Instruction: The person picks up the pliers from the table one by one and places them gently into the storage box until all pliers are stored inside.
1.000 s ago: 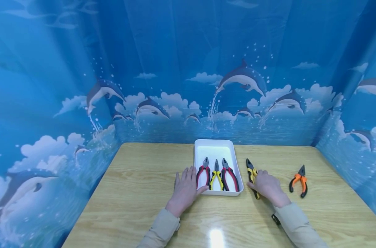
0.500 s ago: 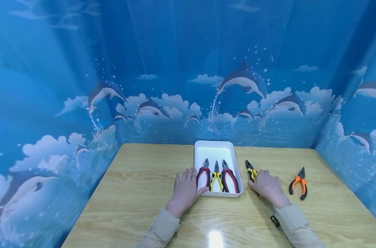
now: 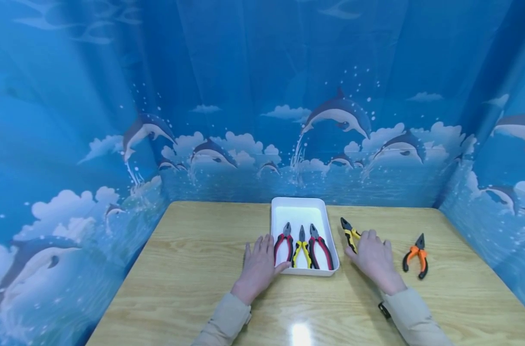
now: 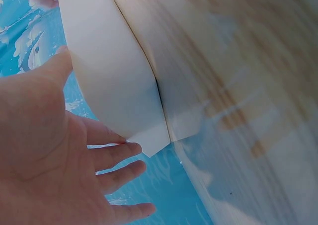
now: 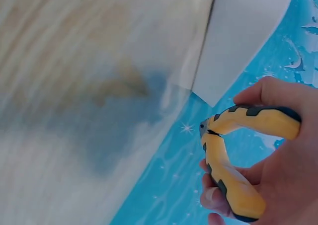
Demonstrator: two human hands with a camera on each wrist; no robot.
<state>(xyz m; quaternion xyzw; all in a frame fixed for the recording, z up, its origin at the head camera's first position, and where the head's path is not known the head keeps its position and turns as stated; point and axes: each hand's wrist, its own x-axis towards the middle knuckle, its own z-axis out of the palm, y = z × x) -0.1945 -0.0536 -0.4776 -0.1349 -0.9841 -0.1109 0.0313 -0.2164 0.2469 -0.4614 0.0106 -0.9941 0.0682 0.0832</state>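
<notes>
My left hand (image 3: 259,262) lies with straight fingers along the left side of a white tray (image 3: 299,203), its thumb at the front left corner. In the left wrist view, its fingers touch the tray's outer wall (image 4: 107,51). Inside the tray lie red-and-black pliers (image 3: 284,240), yellow-and-black pliers (image 3: 302,247) and a second red-and-black pair (image 3: 321,247). To the tray's right, my right hand (image 3: 372,259) grips yellow-and-black combination pliers (image 3: 349,233) by the spread handles, thumb on one and fingers round the other. The right wrist view shows both handles (image 5: 233,185) above the table.
Orange-and-black pliers (image 3: 418,254) lie on the wooden table (image 3: 193,269) right of my right hand. A blue dolphin-print curtain (image 3: 245,96) stands behind the table and along both sides. A light reflection shows near the table's front.
My right hand has raised the yellow-and-black pliers slightly off the table, their head shifting a little up and left. The left hand and tray have held still.
</notes>
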